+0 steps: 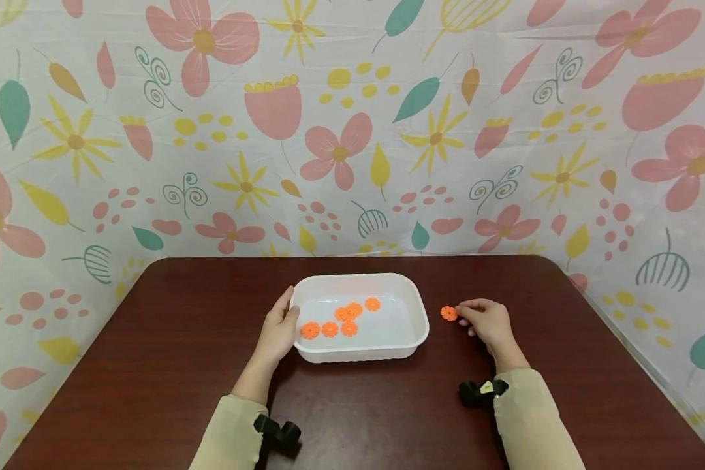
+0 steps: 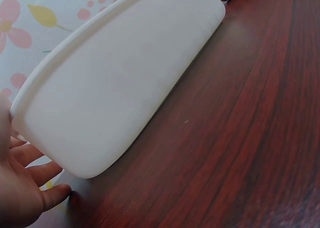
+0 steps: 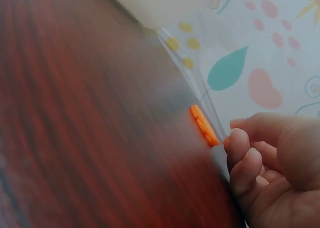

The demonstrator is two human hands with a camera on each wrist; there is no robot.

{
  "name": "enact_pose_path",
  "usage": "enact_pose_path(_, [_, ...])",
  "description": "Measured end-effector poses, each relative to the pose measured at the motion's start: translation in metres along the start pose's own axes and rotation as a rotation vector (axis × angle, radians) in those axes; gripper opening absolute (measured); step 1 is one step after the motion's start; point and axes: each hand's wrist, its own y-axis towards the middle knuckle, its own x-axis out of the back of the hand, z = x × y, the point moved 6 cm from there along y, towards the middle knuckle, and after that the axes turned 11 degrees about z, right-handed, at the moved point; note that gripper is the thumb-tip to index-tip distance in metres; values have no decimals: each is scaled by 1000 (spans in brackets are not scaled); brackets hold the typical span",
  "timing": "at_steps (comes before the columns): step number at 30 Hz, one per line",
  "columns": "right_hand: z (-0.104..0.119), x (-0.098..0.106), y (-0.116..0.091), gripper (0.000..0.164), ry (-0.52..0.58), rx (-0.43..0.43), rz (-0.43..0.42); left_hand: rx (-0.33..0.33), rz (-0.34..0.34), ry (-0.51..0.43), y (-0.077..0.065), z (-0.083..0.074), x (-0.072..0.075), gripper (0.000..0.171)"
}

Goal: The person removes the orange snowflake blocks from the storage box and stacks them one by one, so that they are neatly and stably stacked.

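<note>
A white rectangular plastic basin (image 1: 358, 352) stands on the table, with several flat orange notched discs (image 1: 310, 330) inside it, some overlapping. My left hand (image 1: 279, 331) grips the basin's left end, thumb at the rim and fingers along the outer wall. In the left wrist view those fingers (image 2: 37, 170) show beside the basin's outer side (image 2: 115, 83). To the right of the basin, my right hand (image 1: 489, 323) pinches one flower-shaped orange notched disc (image 1: 448, 313) by its edge. Seen edge-on in the right wrist view, this disc (image 3: 204, 125) sticks out from the fingertips (image 3: 237, 138).
The dark reddish-brown wooden table (image 1: 376, 418) ends at a flower-patterned cloth backdrop (image 1: 341, 196) behind and at both sides. Black wrist cameras are strapped at the left sleeve (image 1: 232, 431) and the right sleeve (image 1: 534, 418).
</note>
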Motion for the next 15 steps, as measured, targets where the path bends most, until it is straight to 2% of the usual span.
enact_pose_path(15, [18, -5, -3, 38, 93, 68, 1, -13, -2, -3, 0, 1, 0, 51])
